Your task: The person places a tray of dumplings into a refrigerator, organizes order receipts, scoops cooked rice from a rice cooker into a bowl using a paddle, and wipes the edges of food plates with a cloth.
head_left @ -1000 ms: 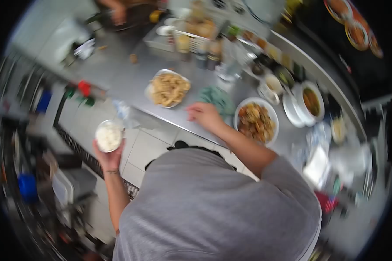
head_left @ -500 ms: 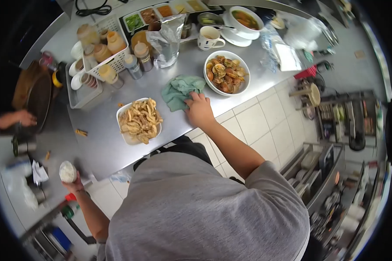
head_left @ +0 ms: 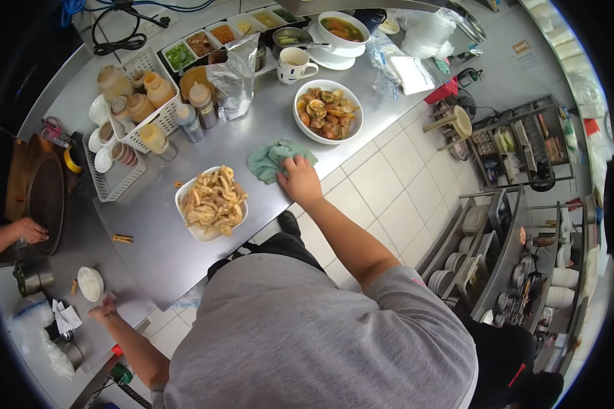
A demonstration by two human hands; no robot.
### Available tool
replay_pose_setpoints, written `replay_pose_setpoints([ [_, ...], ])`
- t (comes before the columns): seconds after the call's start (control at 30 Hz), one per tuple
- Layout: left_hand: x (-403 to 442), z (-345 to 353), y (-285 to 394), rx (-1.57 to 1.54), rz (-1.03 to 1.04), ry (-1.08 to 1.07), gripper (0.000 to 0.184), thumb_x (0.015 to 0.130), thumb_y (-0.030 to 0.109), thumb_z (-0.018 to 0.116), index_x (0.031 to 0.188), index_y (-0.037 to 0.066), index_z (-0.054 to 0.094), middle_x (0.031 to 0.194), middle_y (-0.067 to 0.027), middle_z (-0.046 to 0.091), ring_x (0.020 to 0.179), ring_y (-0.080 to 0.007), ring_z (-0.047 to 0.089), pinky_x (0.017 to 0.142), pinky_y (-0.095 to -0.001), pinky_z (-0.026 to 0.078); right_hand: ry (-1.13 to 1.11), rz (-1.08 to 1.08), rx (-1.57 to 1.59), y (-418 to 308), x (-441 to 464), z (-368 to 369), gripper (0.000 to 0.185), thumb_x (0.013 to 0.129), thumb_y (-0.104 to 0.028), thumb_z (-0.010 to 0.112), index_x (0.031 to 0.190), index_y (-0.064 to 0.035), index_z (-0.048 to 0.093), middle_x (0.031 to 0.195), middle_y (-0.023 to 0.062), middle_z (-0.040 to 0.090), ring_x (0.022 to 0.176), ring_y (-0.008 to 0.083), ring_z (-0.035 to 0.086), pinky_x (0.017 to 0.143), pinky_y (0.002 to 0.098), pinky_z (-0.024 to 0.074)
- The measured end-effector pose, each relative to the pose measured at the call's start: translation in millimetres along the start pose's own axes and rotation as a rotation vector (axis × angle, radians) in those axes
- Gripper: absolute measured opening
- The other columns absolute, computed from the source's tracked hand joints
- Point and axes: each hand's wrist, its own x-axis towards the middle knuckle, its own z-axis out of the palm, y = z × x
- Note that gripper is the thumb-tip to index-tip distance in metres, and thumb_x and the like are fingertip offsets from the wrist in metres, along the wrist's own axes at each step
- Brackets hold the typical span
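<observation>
My right hand [head_left: 299, 180] presses on a crumpled green cloth [head_left: 271, 161] on the steel counter, fingers gripping its edge. Just beyond the cloth sits a white bowl of cooked clams [head_left: 328, 112]. A white dish of fried, battered strips [head_left: 215, 201] is at the counter's front, left of the cloth. Over at the lower left, my left hand [head_left: 105, 310] is close beside a small white bowl of rice [head_left: 90, 284] that rests on the side counter. Its fingers look apart and hold nothing.
A white basket of sauce bottles [head_left: 143, 102], a foil pouch [head_left: 237, 78], a mug [head_left: 295, 66] and a soup bowl [head_left: 343, 31] line the back. Another person's hand [head_left: 31, 230] is by a dark round pan at left. A clothespin [head_left: 123, 238] lies on the counter.
My left hand has set the rice bowl on the side counter and drawn slightly off it. My right hand stays on the cloth. The head view has shifted.
</observation>
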Motion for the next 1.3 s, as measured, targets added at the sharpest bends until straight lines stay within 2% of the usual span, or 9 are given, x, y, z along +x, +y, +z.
replay_pose_setpoints([
  [0.1, -38, -4, 3, 0.132, 0.152, 0.042, 0.056, 0.097, 0.044, 0.026, 0.133, 0.005, 0.044, 0.132, -0.0176, 0.048, 0.116, -0.0336, 0.051, 0.087, -0.0504, 0.05, 0.115, -0.191, -0.143, -3, 4, -21, 0.034, 0.077, -0.023, 0.067, 0.107, -0.0099, 0.055, 0.116, 0.0166, 0.047, 0.101, 0.0327, 0.052, 0.082, 0.0444, 0.0451],
  [0.17, -103, -10, -4, 0.361, 0.71, 0.075, 0.049, 0.096, 0.035, 0.038, 0.132, 0.002, 0.044, 0.131, -0.0185, 0.049, 0.117, -0.0337, 0.051, 0.092, -0.049, 0.048, 0.131, -0.239, -0.13, 5, 13, -27, 0.041, 0.076, -0.025, 0.068, 0.111, -0.0101, 0.051, 0.119, 0.0214, 0.044, 0.1, 0.035, 0.054, 0.082, 0.0432, 0.048],
  [0.27, -179, 13, -15, 0.133, 0.865, -0.071, 0.04, 0.093, 0.02, 0.047, 0.127, -0.002, 0.048, 0.129, -0.0162, 0.05, 0.114, -0.0304, 0.054, 0.092, -0.0407, 0.048, -0.262, -0.117, 0.134, 17, 31, -46, 0.045, 0.078, -0.023, 0.067, 0.116, -0.0132, 0.046, 0.109, 0.0195, 0.05, 0.09, 0.0365, 0.06, 0.074, 0.0447, 0.0519],
  [0.5, -422, 108, -98, 0.213, 1.16, -0.632, 0.036, 0.093, 0.014, 0.053, 0.126, -0.001, 0.048, 0.124, -0.0125, 0.055, 0.108, -0.0207, 0.056, 0.085, -0.0308, 0.048, -0.313, -0.08, 0.058, 143, 13, -87, 0.031, 0.079, -0.024, 0.066, 0.102, -0.0105, 0.05, 0.092, 0.0172, 0.056, 0.083, 0.0367, 0.062, 0.068, 0.0443, 0.052],
  [0.63, -529, 139, -167, 0.353, 1.166, -0.943, 0.037, 0.092, 0.012, 0.056, 0.125, -0.001, 0.048, 0.12, -0.0121, 0.057, 0.102, -0.0172, 0.058, 0.079, -0.0271, 0.047, -0.286, 0.358, 0.086, 233, 44, -119, 0.035, 0.079, -0.029, 0.064, 0.106, -0.0092, 0.053, 0.094, 0.0208, 0.06, 0.081, 0.0377, 0.062, 0.068, 0.0453, 0.0512],
  [0.77, -578, 175, -242, 0.739, 1.031, -1.404, 0.02, 0.091, 0.007, 0.056, 0.109, 0.004, 0.061, 0.104, -0.0063, 0.065, 0.092, -0.0152, 0.061, 0.074, -0.0259, 0.047, 0.091, 0.25, 0.057, 293, 111, -135, 0.048, 0.082, -0.032, 0.063, 0.122, -0.007, 0.053, 0.093, 0.0226, 0.064, 0.085, 0.0401, 0.061, 0.074, 0.0453, 0.0495],
  [0.9, -622, 241, -315, 1.103, 1.304, -1.714, 0.022, 0.092, 0.01, 0.051, 0.11, 0.007, 0.063, 0.105, -0.0109, 0.063, 0.093, -0.024, 0.062, 0.076, -0.0324, 0.049, 0.18, 0.136, 0.18, 278, 166, -153, 0.048, 0.081, -0.027, 0.067, 0.121, -0.0043, 0.053, 0.104, 0.0223, 0.059, 0.087, 0.0378, 0.06, 0.076, 0.0424, 0.0494],
  [0.97, -623, 271, -355, 1.121, 1.526, -1.672, 0.024, 0.092, 0.012, 0.05, 0.111, 0.008, 0.063, 0.103, -0.0162, 0.064, 0.094, -0.032, 0.062, 0.079, -0.0377, 0.049, 0.235, 0.095, 0.196, 269, 172, -153, 0.048, 0.079, -0.023, 0.07, 0.12, -0.0033, 0.054, 0.107, 0.0214, 0.058, 0.088, 0.0359, 0.06, 0.076, 0.0402, 0.0496],
  [1.3, -618, 278, -369, 1.561, 1.372, -1.546, 0.021, 0.088, 0.014, 0.054, 0.105, 0.008, 0.066, 0.083, -0.0193, 0.065, 0.08, -0.0382, 0.062, 0.074, -0.0458, 0.049, 0.177, -0.142, -0.02, 278, 164, -160, 0.027, 0.069, -0.01, 0.076, 0.093, -0.0032, 0.065, 0.098, 0.0125, 0.057, 0.093, 0.0331, 0.057, 0.08, 0.0394, 0.0472],
])
